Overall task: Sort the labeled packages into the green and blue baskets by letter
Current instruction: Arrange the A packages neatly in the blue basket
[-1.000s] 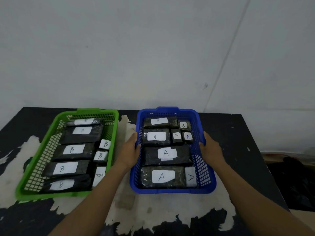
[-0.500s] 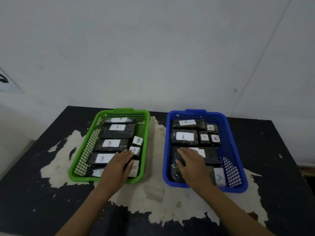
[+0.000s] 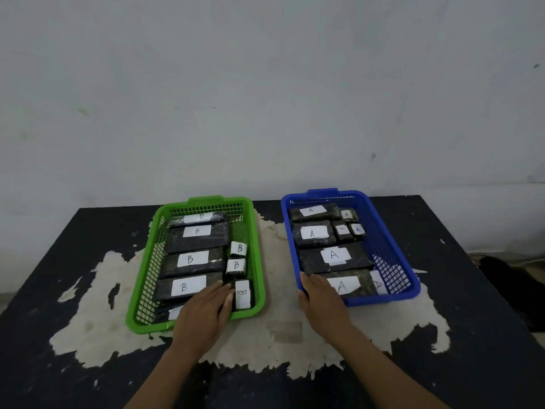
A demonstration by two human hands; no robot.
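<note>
A green basket stands left of centre on the table, filled with several black packages labelled B. To its right stands a blue basket with several black packages labelled A. My left hand lies flat with straight fingers over the front packages of the green basket. At the front left corner of the blue basket, my right hand rests with its fingers flat on the nearest A package and rim.
The table is black with a large patch of worn, pale surface under and around the baskets. A grey wall rises right behind it. A dark object lies on the floor off the table's right edge.
Both hands left the blue basket's sides. The left went onto the green basket's front packages; the right went onto the blue basket's, then slid to its front left corner.
</note>
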